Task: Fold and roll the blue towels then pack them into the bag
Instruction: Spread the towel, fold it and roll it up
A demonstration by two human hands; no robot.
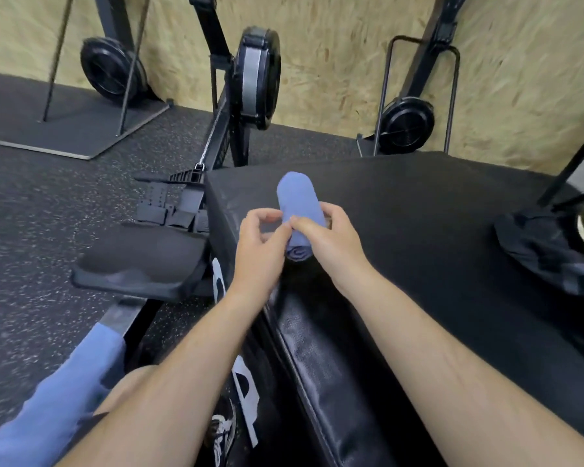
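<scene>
From the head view, a rolled blue towel [295, 193] lay on the black padded tabletop [418, 214], close to its left edge. The roll pointed away from the person, and its swirly end faced near. Both hands held it at the near end. The left hand [260, 241] had a narrow grip, with thumb and curled fingers pinching the towel's left side. The right hand [327, 237] had its grip around the roll, thumb on top and fingers on the right side. A dark bag [543, 251] sat far to the right on the tabletop, well apart from the roll. A second blue towel [64, 399] lay near left, beside the person's knee. A rowing machine [142, 261] stood on the speckled floor [31, 214] to the left.
</scene>
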